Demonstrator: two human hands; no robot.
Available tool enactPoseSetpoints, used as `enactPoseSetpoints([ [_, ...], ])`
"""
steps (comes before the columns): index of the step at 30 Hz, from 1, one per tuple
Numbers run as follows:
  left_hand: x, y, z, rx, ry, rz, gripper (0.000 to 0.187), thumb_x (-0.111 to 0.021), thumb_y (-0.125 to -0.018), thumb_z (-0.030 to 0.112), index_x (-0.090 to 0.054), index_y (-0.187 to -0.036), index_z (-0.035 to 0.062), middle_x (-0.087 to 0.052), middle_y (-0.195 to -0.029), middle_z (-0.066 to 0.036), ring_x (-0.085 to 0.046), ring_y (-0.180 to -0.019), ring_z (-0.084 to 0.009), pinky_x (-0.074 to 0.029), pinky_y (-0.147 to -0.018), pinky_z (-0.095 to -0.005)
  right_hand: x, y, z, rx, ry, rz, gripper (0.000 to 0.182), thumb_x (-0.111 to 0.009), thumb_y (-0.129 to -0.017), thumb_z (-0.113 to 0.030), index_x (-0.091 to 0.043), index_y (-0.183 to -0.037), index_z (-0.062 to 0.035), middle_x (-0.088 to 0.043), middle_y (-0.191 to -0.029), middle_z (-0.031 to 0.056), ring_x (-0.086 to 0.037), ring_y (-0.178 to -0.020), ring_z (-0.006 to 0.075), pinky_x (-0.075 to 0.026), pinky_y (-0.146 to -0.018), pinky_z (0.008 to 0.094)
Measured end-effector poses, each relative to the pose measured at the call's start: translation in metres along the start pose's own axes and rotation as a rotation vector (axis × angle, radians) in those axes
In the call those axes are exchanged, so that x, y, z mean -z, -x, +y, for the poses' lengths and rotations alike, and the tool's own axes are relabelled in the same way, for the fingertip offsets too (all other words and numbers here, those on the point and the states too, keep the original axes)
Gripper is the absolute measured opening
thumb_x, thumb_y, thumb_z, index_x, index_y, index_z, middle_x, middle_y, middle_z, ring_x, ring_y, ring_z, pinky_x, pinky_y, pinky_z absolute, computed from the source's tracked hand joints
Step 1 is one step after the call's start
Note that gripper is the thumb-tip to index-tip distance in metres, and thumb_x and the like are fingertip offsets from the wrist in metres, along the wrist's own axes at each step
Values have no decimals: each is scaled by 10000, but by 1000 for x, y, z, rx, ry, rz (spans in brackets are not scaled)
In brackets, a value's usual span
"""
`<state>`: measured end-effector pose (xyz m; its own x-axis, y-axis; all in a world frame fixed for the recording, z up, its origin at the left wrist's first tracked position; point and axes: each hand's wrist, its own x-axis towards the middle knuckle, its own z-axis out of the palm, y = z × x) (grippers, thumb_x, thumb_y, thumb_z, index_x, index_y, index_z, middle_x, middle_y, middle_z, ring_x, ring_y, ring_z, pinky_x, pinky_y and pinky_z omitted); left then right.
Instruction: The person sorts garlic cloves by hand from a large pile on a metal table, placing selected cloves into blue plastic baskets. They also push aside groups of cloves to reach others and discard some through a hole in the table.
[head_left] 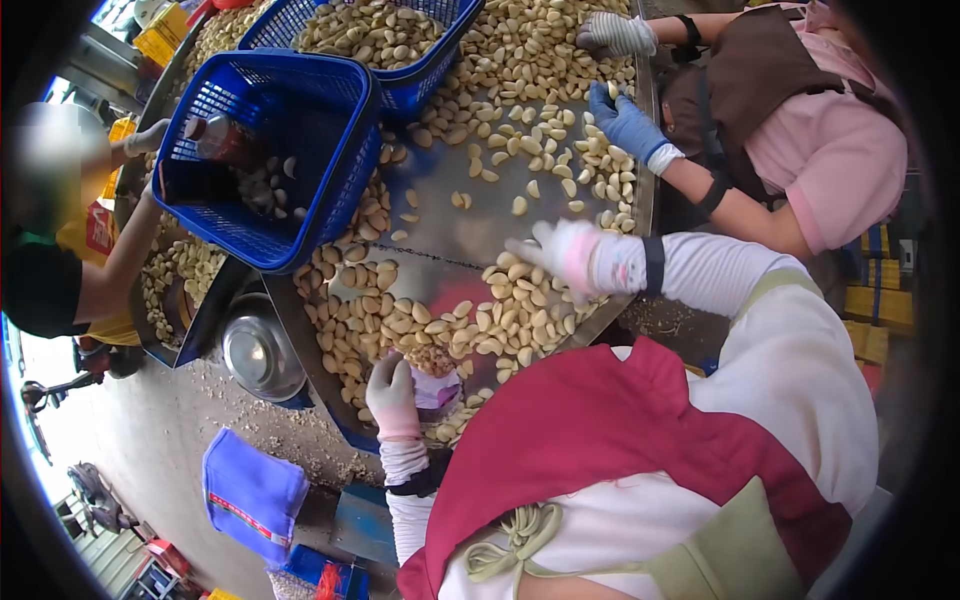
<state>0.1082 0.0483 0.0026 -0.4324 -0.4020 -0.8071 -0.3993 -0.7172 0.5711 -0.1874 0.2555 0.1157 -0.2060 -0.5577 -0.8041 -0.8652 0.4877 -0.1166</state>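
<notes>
Pale garlic cloves (400, 318) lie spread over a metal table (470, 205) in front of me. My right hand (565, 255), in a white glove with a pink cuff, is blurred over the cloves with its fingers apart. Near the table's front edge is my left hand (392, 398), gloved in white, its fingers bent together; what they hold, if anything, is hidden. Beside it sits a purplish round thing (436, 390) with a brown clump (428, 358) at its far edge; I cannot make out what either is.
A blue basket (345, 215) holding a jar (222, 138) and some cloves is in another person's hands (148, 140) at left. A second blue basket (462, 45) holds cloves. At right, a co-worker's blue glove (628, 120) touches cloves. A metal bowl (262, 350) stands beside the table.
</notes>
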Motion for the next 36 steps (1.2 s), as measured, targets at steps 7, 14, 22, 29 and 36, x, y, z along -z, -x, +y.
enactPoseSetpoints([
  [7, -71, 0, 32, -989, -1527, -2, 169, -676, -827, 146, -730, -981, 189, -621, -949, -146, -655, -860, -380, -535, -725, -476, -75, -24, -65, 243, -110, 76, 503, -491, -1005, -263, -419, -1486, -133, -575, -1351, 202, -635, -1181, 390, -548, -932, 451],
  [14, -62, -14, 55, -916, -1378, 81, 253, -721, -804, 196, -747, -1052, 152, -632, -985, -162, -654, -883, -363, -543, -763, -442, -37, -85, -125, 621, -315, 29, 728, -785, -739, -277, -508, -1390, -106, -655, -1225, 202, -663, -1088, 390, -543, -902, 474],
  [22, -39, -27, 62, -844, -1134, 354, 358, -752, -795, 233, -729, -1129, 108, -623, -1141, -167, -639, -986, -340, -519, -882, -428, 16, -122, -5, 144, 83, 804, 265, -669, -795, -172, -711, -1043, -86, -688, -1070, 157, -695, -955, 354, -560, -850, 454],
  [29, -42, -52, 51, -948, -1619, 695, 741, -627, -868, 569, -461, -1516, 250, -465, -1465, -222, -451, -1287, -452, -345, -1065, -606, 127, -93, 32, 323, -600, 986, 313, -763, -791, -218, -728, -1070, -80, -739, -965, 135, -709, -909, 290, -564, -844, 393],
  [36, -54, -37, 56, -939, -1625, 695, 714, -621, -891, 522, -459, -1525, 236, -463, -1456, -234, -449, -1291, -460, -333, -1078, -595, 215, -87, 151, -376, -1175, 1134, 588, -739, -900, -426, -610, -1377, -109, -685, -1264, 144, -706, -1023, 244, -565, -928, 350],
])
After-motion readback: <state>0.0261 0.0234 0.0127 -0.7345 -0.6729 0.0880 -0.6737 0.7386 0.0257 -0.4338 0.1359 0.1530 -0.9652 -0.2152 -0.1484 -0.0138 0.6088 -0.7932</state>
